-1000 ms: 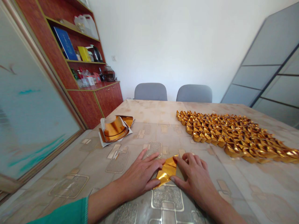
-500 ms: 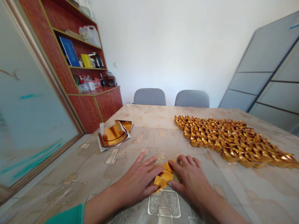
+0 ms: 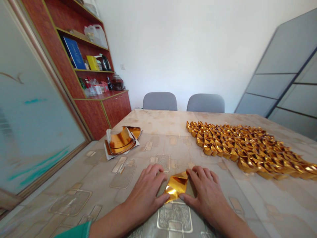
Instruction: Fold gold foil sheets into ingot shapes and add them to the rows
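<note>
A partly folded sheet of gold foil paper [image 3: 176,186] lies on the table between my two hands, its upper right part creased and raised. My left hand [image 3: 148,185] holds its lower left corner with the thumb, the fingers curved just left of the sheet. On the other side, my right hand [image 3: 206,186] grips the right edge, index finger at the upper corner and thumb at the lower one. Beyond my left hand rests a curled stack of gold foil sheets [image 3: 121,142] with white backing. Many folded gold paper ingots [image 3: 237,142] stand in close rows on the right.
A patterned plastic cover [image 3: 121,177] lies over the table. Two grey chairs [image 3: 160,101] stand at the far edge. A red-brown cabinet [image 3: 90,114] with shelves is at the left, behind a sliding glass door [image 3: 37,109]. Grey panels [image 3: 277,62] lean at the right.
The fingers of my left hand have drawn back left off the foil paper, whose surface now shows more openly. My right hand has shifted slightly right, still at the sheet's edge.
</note>
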{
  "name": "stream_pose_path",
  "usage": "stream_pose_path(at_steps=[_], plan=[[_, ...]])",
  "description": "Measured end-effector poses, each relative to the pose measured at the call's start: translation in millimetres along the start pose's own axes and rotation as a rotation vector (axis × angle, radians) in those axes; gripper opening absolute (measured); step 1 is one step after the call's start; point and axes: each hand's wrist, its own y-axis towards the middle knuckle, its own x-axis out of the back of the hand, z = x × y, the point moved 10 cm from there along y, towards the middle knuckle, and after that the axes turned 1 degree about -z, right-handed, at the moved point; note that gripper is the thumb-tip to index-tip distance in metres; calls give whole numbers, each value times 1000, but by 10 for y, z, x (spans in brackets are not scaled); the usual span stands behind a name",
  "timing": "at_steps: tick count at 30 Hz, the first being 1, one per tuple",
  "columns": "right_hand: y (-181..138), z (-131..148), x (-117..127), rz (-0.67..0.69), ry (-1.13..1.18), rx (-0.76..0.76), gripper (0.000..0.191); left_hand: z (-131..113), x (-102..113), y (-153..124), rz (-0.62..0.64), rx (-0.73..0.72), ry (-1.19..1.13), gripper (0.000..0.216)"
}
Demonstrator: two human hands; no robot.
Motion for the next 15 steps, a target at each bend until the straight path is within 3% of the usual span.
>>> stream_pose_path(at_steps=[2, 5, 8, 12, 15], plan=[[2, -30, 31, -9, 52, -12, 53, 8, -21, -7, 11, 22, -41, 19], [79, -70, 38, 67, 139, -27, 29, -42, -57, -21, 21, -12, -118, 14], [211, -78, -24, 203, 158, -33, 34, -65, -97, -35, 30, -35, -165, 16], [342, -80, -96, 280, 135, -38, 9, -31, -125, -44, 42, -22, -158, 16], [336, -12, -152, 316, 240, 27, 23, -17, -113, -39, 50, -27, -117, 17]])
